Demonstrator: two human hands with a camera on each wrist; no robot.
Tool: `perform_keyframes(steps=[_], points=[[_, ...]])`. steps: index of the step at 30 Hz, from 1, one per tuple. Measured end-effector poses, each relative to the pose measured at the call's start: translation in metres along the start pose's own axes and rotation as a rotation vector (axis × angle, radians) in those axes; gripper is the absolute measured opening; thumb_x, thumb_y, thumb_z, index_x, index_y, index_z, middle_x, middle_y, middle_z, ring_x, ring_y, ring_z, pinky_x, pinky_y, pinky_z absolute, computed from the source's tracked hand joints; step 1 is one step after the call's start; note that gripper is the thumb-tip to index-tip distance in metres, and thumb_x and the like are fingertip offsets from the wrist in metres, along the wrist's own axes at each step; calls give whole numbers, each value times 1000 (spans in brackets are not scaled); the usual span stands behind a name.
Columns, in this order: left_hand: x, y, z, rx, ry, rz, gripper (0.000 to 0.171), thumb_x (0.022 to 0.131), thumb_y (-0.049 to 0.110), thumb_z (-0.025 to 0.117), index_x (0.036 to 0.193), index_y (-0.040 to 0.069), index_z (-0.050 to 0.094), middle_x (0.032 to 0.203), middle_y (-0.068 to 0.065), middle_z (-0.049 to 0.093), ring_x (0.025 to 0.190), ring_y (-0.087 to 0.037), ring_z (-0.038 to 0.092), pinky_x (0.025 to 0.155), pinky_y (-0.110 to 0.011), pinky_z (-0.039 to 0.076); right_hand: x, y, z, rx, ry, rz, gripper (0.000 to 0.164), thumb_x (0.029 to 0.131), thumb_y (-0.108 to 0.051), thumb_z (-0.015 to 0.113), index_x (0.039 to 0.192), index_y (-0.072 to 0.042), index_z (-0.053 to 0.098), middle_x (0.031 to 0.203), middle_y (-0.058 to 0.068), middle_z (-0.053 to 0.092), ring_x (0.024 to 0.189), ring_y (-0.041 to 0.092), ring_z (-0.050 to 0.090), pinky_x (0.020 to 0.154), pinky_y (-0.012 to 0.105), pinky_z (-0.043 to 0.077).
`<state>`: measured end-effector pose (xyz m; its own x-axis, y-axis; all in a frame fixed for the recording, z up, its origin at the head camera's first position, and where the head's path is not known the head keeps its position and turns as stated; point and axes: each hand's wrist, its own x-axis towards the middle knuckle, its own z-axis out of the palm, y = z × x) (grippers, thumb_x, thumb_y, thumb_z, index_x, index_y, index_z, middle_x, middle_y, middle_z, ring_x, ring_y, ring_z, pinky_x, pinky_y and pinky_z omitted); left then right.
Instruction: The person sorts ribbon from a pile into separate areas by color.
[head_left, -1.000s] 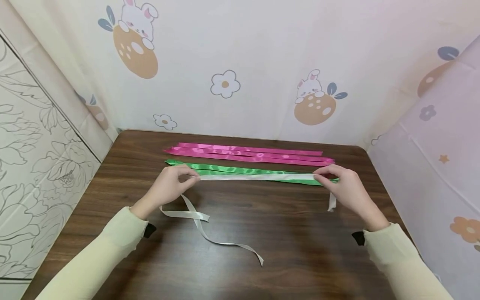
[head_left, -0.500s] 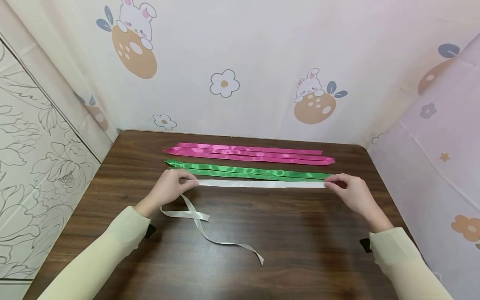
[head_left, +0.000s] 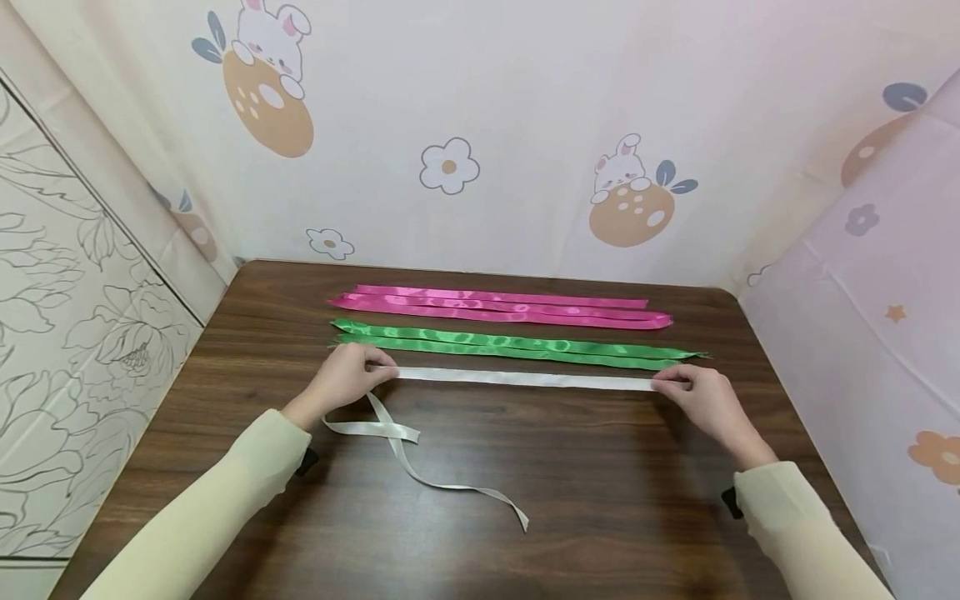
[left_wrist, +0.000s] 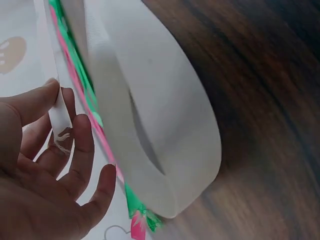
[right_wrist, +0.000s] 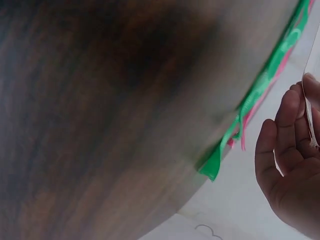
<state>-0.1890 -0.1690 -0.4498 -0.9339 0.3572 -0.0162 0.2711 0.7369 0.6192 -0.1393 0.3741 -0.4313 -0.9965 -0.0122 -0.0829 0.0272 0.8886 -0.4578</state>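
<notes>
A white ribbon is stretched nearly straight between both hands, in front of the green ribbons. My left hand pinches its left end between thumb and fingers; in the left wrist view the frayed tip hangs past the fingers. The right end is pinched by my right hand, and the right wrist view shows a short frayed tail inside the palm. Another white ribbon lies loosely crossed and curled on the table below the left hand, looming large in the left wrist view.
Green ribbons lie lengthwise across the wooden table, just behind the stretched one. Farther back are pink ribbons, roughly parallel to them. A printed curtain hangs along the table's back edge.
Both hands have come toward the person with the white ribbon, which overlapped the green ribbons and now sits in front of them. The right hand has shifted right, and its dangling ribbon tail no longer shows.
</notes>
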Motion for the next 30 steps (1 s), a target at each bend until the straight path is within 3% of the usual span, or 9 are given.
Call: perform_keyframes(steps=[4, 11, 20, 30], points=[[3, -3, 4, 6, -28, -29, 11, 93, 25, 77, 94, 16, 83, 86, 1, 79, 74, -11, 58, 69, -28, 47, 0, 1, 6, -13, -9, 14, 31, 100, -37, 68, 110, -9, 76, 107, 19, 77, 87, 23, 69, 72, 38, 54], [5, -7, 7, 63, -13, -63, 12, 91, 28, 79, 91, 17, 83, 85, 2, 80, 79, -15, 67, 74, -34, 50, -1, -2, 16, -21, -27, 43, 23, 99, -30, 69, 106, -9, 76, 110, 19, 76, 95, 29, 71, 79, 49, 56], [6, -12, 13, 136, 30, -58, 10, 89, 28, 80, 85, 20, 82, 77, 6, 78, 81, -17, 71, 91, -51, 48, 3, -5, 23, -73, -47, 75, 20, 98, -29, 71, 105, -11, 76, 108, 17, 75, 87, 25, 64, 75, 48, 51], [7, -14, 12, 141, 34, -67, 11, 87, 30, 82, 89, 20, 81, 75, 6, 76, 79, -15, 69, 86, -46, 46, 2, -5, 28, -100, -49, 91, 26, 96, -30, 73, 110, -8, 75, 113, 21, 74, 90, 30, 67, 76, 51, 51]])
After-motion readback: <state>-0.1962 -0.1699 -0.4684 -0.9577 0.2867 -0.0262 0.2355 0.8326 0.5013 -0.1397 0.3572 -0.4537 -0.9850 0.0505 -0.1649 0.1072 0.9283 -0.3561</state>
